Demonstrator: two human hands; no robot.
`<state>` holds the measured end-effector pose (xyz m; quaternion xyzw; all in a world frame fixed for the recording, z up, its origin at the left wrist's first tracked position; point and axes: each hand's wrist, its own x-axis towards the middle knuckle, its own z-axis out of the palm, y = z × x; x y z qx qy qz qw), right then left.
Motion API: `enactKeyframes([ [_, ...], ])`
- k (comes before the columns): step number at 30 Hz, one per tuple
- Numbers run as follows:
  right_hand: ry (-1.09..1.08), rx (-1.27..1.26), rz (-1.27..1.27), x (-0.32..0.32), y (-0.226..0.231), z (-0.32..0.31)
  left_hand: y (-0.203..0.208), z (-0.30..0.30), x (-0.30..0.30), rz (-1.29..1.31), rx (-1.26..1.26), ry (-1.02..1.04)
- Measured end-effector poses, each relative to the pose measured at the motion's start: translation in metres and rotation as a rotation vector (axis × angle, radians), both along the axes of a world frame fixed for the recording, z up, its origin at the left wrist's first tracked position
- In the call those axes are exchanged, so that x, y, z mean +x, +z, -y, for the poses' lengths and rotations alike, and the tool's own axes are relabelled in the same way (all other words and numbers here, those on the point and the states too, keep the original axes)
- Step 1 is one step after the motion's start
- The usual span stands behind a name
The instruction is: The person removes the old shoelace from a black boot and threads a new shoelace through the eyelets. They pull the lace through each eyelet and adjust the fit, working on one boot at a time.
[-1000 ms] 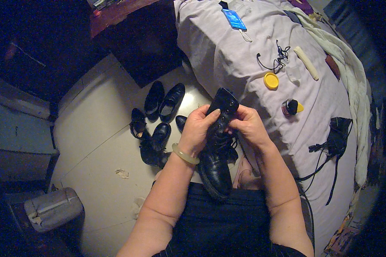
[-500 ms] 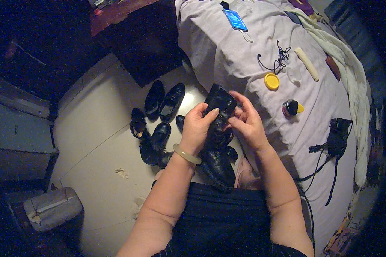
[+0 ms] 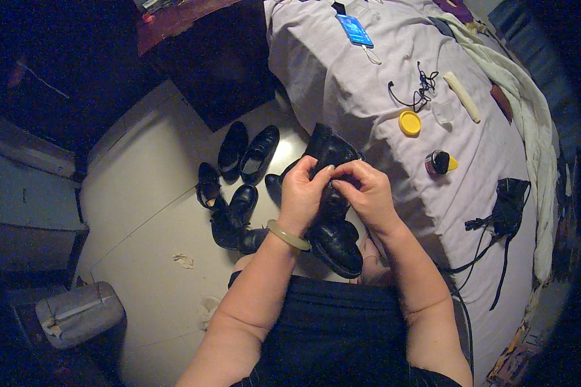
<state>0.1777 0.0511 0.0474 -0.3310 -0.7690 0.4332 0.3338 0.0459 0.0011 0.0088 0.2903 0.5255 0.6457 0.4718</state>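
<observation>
A black leather boot (image 3: 336, 242) is between my hands above my lap, its shaft pointing away from me and its toe toward me. My left hand (image 3: 300, 200), with a pale bangle (image 3: 288, 236) at the wrist, is closed around the side of the shaft. From the other side my right hand (image 3: 370, 197) pinches at the front of the boot, thumb and forefinger close to my left thumb. Whether a lace or a flap lies between those fingertips is hidden.
Several black shoes (image 3: 260, 153) stand on the tiled floor to the left. On the bed (image 3: 361, 84) at right lie a phone (image 3: 354, 29), black cords (image 3: 421, 90), a yellow lid (image 3: 409, 122), a dark jar (image 3: 438, 162) and a black strapped item (image 3: 511, 203). A grey bin-like object (image 3: 81, 314) is lower left.
The boot has turned slightly, its toe swinging right. My right hand has come in from the shaft's right edge to its front, its fingers now pinched beside my left thumb.
</observation>
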Motion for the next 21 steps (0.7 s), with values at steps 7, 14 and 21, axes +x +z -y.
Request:
enactKeyframes([
  [7, -0.046, 0.235, 0.110, -0.004, -0.010, 0.003, -0.004, 0.001, 0.003, -0.015, 0.007, 0.016],
  [14, -0.062, 0.361, 0.122, -0.005, -0.019, 0.002, 0.001, 0.002, 0.002, -0.052, -0.030, -0.008],
  [21, -0.088, 0.460, 0.207, -0.004, -0.020, 0.002, 0.005, 0.002, 0.005, 0.017, -0.020, 0.016],
])
